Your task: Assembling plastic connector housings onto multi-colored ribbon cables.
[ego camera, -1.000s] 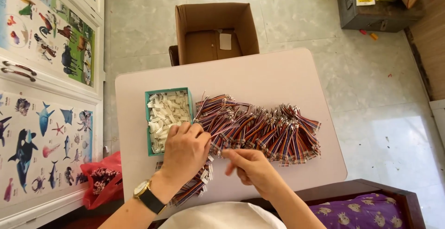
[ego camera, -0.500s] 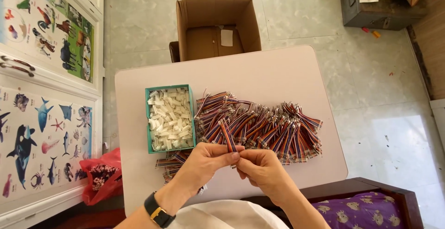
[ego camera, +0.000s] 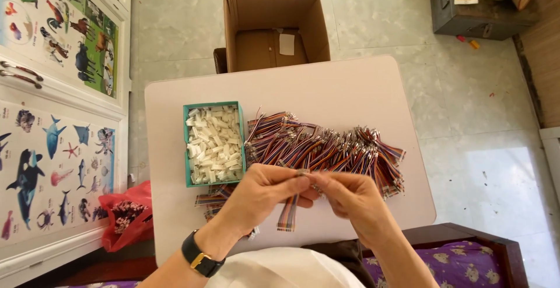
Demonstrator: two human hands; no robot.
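My left hand (ego camera: 265,193) and my right hand (ego camera: 347,194) meet above the near edge of the pale table (ego camera: 326,86). Together they pinch one short multicoloured ribbon cable (ego camera: 287,212), which hangs down between them. Just behind the hands lies a long heap of the same striped cables (ego camera: 326,148) with metal ends. A green tray (ego camera: 186,142) full of small white plastic connectors (ego camera: 213,143) stands left of the heap. A few more cables (ego camera: 211,197) lie under my left wrist, which wears a black watch.
An open cardboard box (ego camera: 271,28) stands on the tiled floor beyond the table. A red bag (ego camera: 125,215) with more parts sits on the floor at the left, next to cupboard doors with animal posters. A grey metal box (ego camera: 478,8) is at the far right.
My left hand left the white connectors in the tray and came to the middle. Both hands now hold one cable lifted from the pile.
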